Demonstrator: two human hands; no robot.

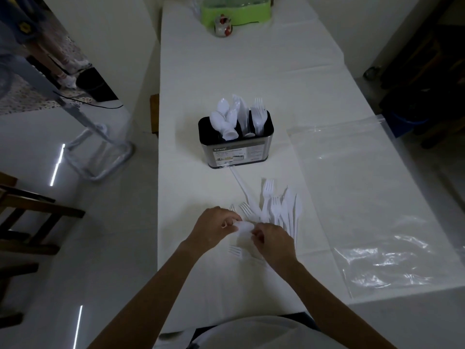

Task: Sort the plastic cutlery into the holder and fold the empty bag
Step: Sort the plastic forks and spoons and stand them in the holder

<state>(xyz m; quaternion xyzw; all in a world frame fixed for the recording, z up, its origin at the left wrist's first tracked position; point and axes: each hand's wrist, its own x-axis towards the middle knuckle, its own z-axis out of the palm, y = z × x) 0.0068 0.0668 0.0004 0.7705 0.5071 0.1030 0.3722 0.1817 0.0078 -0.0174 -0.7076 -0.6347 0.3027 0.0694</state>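
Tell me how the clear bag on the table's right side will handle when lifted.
Probably floppy: the clear bag lies flat, crinkled at its near end. Likely very light; the tablecloth shows through it. Its glossy film may slip when gripped.

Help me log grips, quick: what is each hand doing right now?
Left hand: closed, pinching one end of the white cutlery piece, type unclear.
Right hand: closed, pinching the other end of it.

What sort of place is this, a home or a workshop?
Most likely a home dining room: a long table under a white cloth, a wooden chair nearby, and a green plastic dish rack at the table's far end.
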